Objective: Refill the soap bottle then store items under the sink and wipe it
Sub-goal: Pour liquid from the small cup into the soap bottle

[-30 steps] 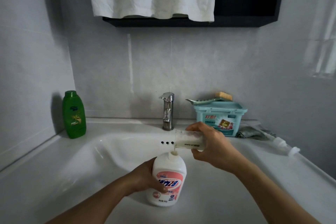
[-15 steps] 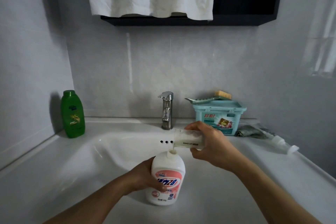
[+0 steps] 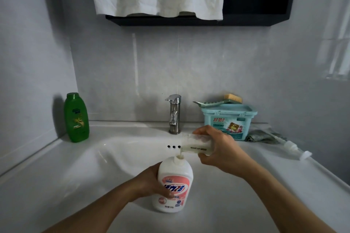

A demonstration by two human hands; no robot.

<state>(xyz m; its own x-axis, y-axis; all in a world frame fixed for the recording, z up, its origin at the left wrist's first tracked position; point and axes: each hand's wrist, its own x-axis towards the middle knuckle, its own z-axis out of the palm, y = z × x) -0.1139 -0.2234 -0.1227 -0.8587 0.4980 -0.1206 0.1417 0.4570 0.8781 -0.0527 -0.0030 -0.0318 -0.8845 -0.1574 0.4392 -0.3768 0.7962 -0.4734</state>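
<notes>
Almost nothing has moved in the last second: the whole scene has drifted a shade toward 12 o'clock in the head view, the soap bottle (image 3: 175,176) and the green bottle (image 3: 76,117) alike, which points to a slight dip of the camera rather than a move of the things. The clear container (image 3: 195,143) in the right hand (image 3: 219,149) pours on, and whether its pale liquid has dropped cannot be told.
</notes>
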